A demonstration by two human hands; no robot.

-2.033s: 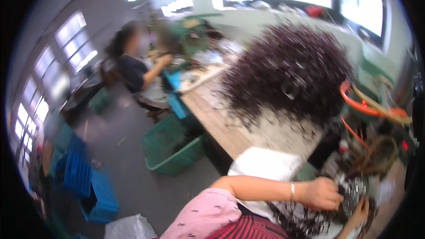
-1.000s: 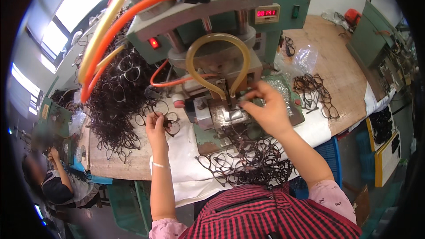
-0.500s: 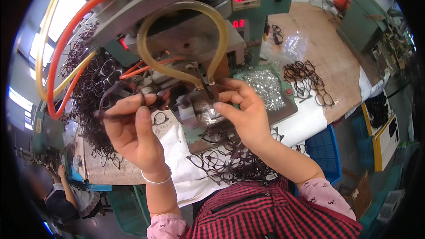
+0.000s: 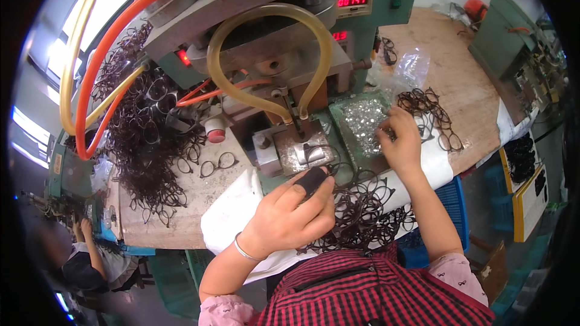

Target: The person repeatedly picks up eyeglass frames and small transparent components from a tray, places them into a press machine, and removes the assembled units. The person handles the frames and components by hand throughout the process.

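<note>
Fingers of the left hand (image 4: 290,217) are closed around a dark, block-like piece (image 4: 311,181), held just in front of the shiny metal plate (image 4: 290,157) of a press (image 4: 273,65). Whether a spectacle frame is also gripped there cannot be told. Fingers of the right hand (image 4: 401,142) are bent narrowly together over the right side of a green tray (image 4: 344,107) of small shiny pieces (image 4: 362,122); whether one is pinched cannot be told. Dark spectacle frames (image 4: 362,211) are heaped in front of the press, and a larger frame pile (image 4: 151,127) is spread over the tabletop (image 4: 169,232) to its left.

The step in hand is judged to be readying a frame and a small piece at the plate; a sure pinch and careful alignment there seem called for next.

Half a second earlier, the right hand was seen at the plate and the left was raised beside the press; now the tray has been reached and the left hand brought in front.
</note>
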